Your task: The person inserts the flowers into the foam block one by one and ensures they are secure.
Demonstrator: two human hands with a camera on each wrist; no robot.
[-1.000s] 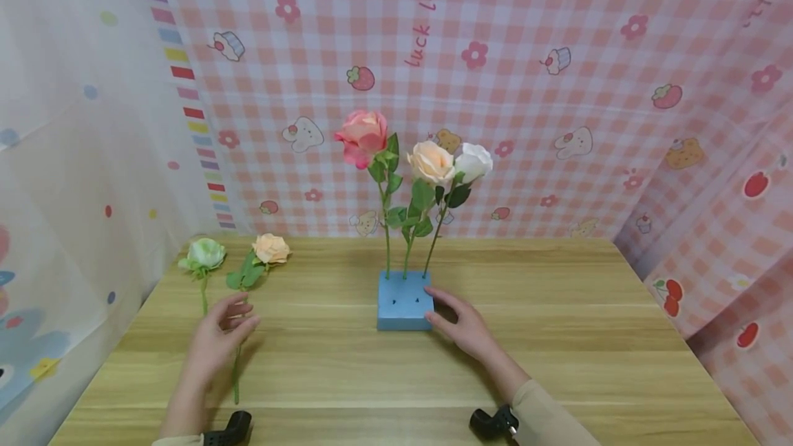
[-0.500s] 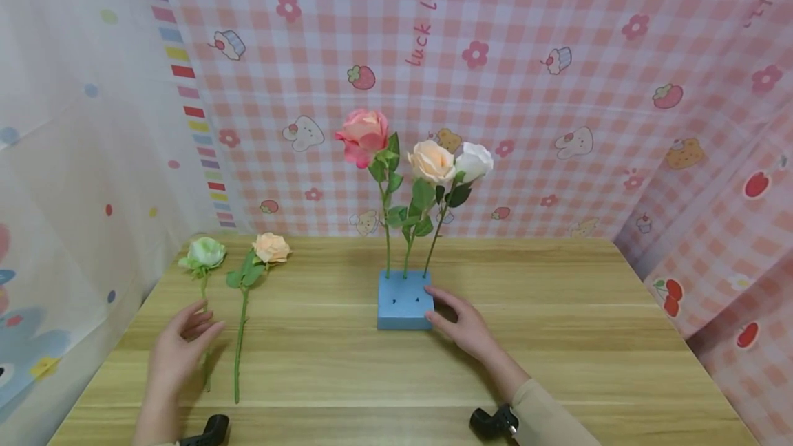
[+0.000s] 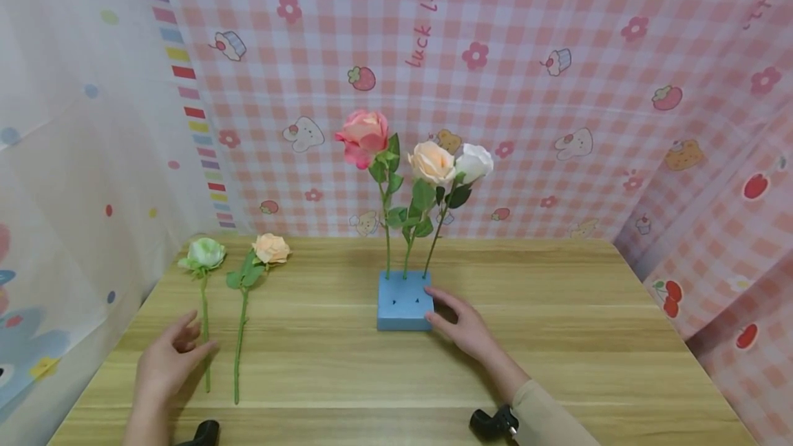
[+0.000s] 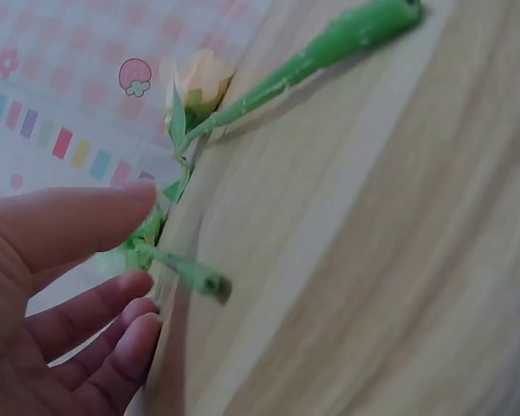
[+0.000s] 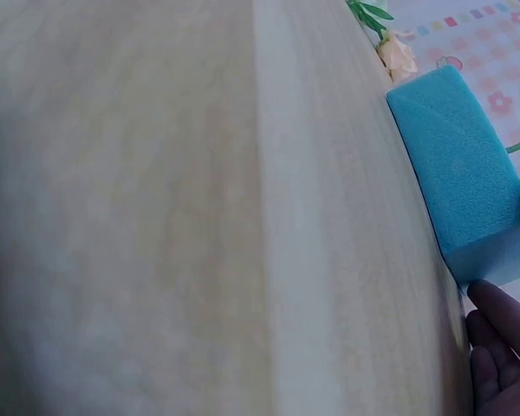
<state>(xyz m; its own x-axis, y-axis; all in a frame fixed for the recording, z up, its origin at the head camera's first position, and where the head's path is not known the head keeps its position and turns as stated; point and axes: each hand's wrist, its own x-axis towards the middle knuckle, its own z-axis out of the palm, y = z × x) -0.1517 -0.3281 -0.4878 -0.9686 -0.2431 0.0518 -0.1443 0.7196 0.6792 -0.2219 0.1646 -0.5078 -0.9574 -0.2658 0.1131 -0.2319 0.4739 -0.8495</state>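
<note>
Left hand (image 3: 164, 362) empty, loosely curved beside green rose (image 3: 206, 253)

Left of the blue block (image 3: 403, 323), if that stem is overreached, the lying peach rose (image 3: 271, 249) could be snagged. The block could be tipped by the right hand (image 3: 463, 326), spread against its side.

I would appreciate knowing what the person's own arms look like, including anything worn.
The right arm has a plain beige sleeve and a black, bent wrist camera. The left arm has a similar black camera, partly cut off by the frame; no sleeve shows there. No gloves are visible.
</note>
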